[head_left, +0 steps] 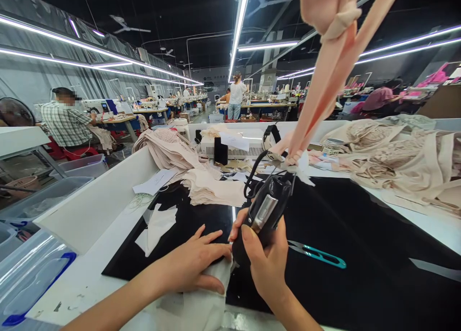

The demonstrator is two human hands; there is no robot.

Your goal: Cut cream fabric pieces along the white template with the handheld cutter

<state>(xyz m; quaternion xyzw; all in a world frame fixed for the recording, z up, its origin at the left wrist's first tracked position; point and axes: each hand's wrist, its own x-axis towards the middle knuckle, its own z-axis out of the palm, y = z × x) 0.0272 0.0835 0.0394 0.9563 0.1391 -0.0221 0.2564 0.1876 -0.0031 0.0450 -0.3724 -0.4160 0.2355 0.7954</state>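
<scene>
Left hand [196,261] lies spread, fingers flat, pressing a white cloth [201,302] at the near edge of the black mat [360,273]. Right hand [268,266] is wrapped around a black tool [264,211], thumb on top. The tool's lower end meets the cloth beside the left fingertips, and its cord [252,177] loops off the far end. Right of that hand, slim teal snips [319,255] lie on open mat. Beyond the left hand sit white scraps [158,225] and a beige stack [212,189]. Left of it a raised white rim [97,201] bounds the table; past it stand clear bins [46,196], contents unclear. Beige straps [331,67] hang above the tool, and lacy garments [396,158] pile far right.
</scene>
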